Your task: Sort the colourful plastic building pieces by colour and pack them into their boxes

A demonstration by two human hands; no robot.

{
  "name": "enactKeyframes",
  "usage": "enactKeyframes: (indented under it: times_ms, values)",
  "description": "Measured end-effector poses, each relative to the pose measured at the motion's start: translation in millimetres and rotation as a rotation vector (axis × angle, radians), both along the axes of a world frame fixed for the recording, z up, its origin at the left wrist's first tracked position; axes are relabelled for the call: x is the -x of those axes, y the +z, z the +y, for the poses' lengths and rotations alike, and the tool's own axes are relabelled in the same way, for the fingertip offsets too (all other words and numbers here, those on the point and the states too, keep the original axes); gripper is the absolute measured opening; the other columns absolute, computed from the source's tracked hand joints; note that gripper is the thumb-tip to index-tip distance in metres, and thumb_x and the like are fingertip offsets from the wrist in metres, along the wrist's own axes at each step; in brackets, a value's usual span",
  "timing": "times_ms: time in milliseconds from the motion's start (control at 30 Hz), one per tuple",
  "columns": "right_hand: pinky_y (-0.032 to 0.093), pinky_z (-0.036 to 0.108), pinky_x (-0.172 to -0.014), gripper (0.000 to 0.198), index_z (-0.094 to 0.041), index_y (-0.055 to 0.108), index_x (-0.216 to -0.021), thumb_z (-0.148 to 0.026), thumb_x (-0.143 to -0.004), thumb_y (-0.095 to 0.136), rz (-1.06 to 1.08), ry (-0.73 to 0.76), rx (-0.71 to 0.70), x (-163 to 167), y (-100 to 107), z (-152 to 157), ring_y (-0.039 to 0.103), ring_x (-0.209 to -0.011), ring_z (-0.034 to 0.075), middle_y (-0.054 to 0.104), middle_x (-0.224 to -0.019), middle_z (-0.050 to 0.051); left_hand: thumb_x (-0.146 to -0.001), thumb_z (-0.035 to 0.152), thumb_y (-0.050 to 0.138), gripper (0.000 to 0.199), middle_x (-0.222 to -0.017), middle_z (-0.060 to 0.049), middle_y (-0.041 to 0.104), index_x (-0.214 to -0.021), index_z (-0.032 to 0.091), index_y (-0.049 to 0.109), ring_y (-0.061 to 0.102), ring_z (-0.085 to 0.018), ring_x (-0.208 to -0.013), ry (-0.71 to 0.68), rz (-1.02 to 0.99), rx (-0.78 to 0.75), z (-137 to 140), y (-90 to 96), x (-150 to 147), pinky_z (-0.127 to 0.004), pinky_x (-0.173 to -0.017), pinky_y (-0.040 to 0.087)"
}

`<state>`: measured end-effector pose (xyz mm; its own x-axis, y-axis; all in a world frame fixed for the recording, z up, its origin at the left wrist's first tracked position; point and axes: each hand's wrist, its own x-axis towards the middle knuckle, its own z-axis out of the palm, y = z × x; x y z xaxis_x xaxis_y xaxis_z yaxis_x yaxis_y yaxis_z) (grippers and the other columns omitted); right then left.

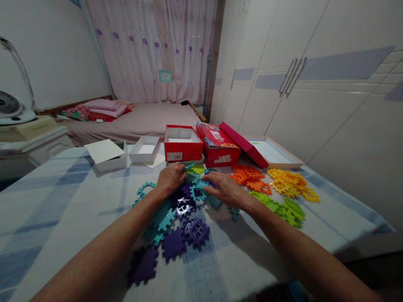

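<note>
A mixed heap of toothed plastic building tiles lies in front of me, mostly purple tiles and teal tiles. At the heap's far side, my left hand is closed, with a small teal tile at its fingertips. My right hand reaches over the heap's right side, thumb and fingers apart, close to a teal frame-shaped tile. A few lime green tiles show between the hands. Part of the heap is hidden under both hands.
Sorted piles of orange tiles, yellow tiles and green tiles lie to the right. Behind stand white boxes, an open red box, a red printed box and a shallow tray-like lid. A checked cloth covers the table.
</note>
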<state>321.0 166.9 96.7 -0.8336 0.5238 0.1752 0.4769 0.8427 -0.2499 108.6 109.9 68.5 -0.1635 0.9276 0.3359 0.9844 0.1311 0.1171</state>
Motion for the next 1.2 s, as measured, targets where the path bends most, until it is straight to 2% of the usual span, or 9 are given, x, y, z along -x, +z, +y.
enactKeyframes:
  times_ms: [133,267,500,633,733,867,1000,1100,1200]
  values:
    - [0.041,0.038,-0.094,0.040,-0.021,0.059,-0.124,-0.014,-0.085,0.052,-0.174,-0.100,-0.076,-27,0,24,0.050,-0.120,0.026,0.059,-0.129,0.009,-0.088,0.024,0.044,0.030,-0.108,-0.009,0.068,-0.104,0.020,0.068,0.063,-0.023,-0.101,-0.167,-0.059,0.032,-25,0.3,-1,-0.034,-0.088,0.049]
    - [0.042,0.043,-0.092,0.036,-0.024,0.059,-0.125,-0.023,-0.091,0.049,-0.311,-0.072,-0.026,-37,-6,50,0.048,-0.121,0.028,0.058,-0.131,0.010,-0.086,0.024,0.046,0.030,-0.109,-0.008,0.068,-0.107,0.021,0.068,0.062,-0.023,-0.104,-0.308,-0.099,0.071,-49,0.1,-3,-0.038,-0.095,0.048]
    - [0.041,0.037,-0.086,0.031,-0.020,0.063,-0.116,-0.021,-0.087,0.054,-0.317,-0.112,-0.097,-41,-20,72,0.054,-0.111,0.026,0.062,-0.119,0.011,-0.089,0.031,0.047,0.031,-0.111,-0.010,0.068,-0.106,0.017,0.069,0.062,-0.023,-0.105,-0.344,-0.183,0.087,-68,6.0,-5,-0.037,-0.095,0.047]
    - [0.041,0.039,-0.084,0.030,-0.018,0.063,-0.114,-0.022,-0.086,0.054,-0.322,-0.211,-0.184,-37,-19,74,0.053,-0.111,0.029,0.061,-0.119,0.014,-0.091,0.037,0.047,0.030,-0.099,-0.006,0.071,-0.095,0.021,0.071,0.063,-0.020,-0.096,-0.403,-0.209,0.114,-69,9.6,-6,-0.033,-0.089,0.049]
    - [0.040,0.041,-0.084,0.034,-0.017,0.059,-0.120,-0.023,-0.087,0.053,-0.284,-0.226,-0.274,-27,-16,69,0.049,-0.116,0.030,0.058,-0.125,0.016,-0.092,0.038,0.044,0.032,-0.095,-0.005,0.071,-0.092,0.021,0.070,0.064,-0.019,-0.091,-0.339,-0.229,0.088,-60,9.2,0,-0.032,-0.086,0.049]
    - [0.037,0.042,-0.083,0.029,-0.015,0.066,-0.106,-0.020,-0.093,0.041,-0.370,-0.207,-0.346,-17,-16,68,0.053,-0.109,0.030,0.063,-0.114,0.017,-0.089,0.032,0.045,0.030,-0.112,-0.009,0.067,-0.102,0.018,0.068,0.063,-0.021,-0.102,-0.181,-0.145,-0.001,-37,5.1,17,-0.033,-0.091,0.048]
    - [0.037,0.043,-0.084,0.032,-0.012,0.066,-0.103,-0.014,-0.092,0.036,-0.426,-0.318,-0.380,-22,-18,72,0.054,-0.105,0.030,0.062,-0.114,0.019,-0.087,0.034,0.046,0.031,-0.114,-0.011,0.066,-0.103,0.018,0.068,0.061,-0.025,-0.106,0.029,0.019,0.101,-18,2.5,28,-0.035,-0.089,0.048]
    - [0.039,0.040,-0.084,0.032,-0.013,0.062,-0.111,-0.016,-0.091,0.038,-0.372,-0.309,-0.343,-22,-15,66,0.053,-0.110,0.029,0.060,-0.120,0.018,-0.084,0.046,0.047,0.041,-0.113,-0.013,0.066,-0.109,0.019,0.065,0.062,-0.029,-0.104,0.138,0.014,0.197,-11,0.6,29,-0.039,-0.085,0.050]
    - [0.041,0.035,-0.085,0.035,-0.018,0.059,-0.120,-0.019,-0.090,0.041,-0.271,-0.194,-0.219,-6,-7,52,0.055,-0.110,0.025,0.060,-0.124,0.013,-0.081,0.045,0.050,0.047,-0.119,-0.013,0.064,-0.119,0.019,0.061,0.060,-0.031,-0.110,0.135,-0.025,0.210,-6,-1.8,28,-0.040,-0.089,0.048]
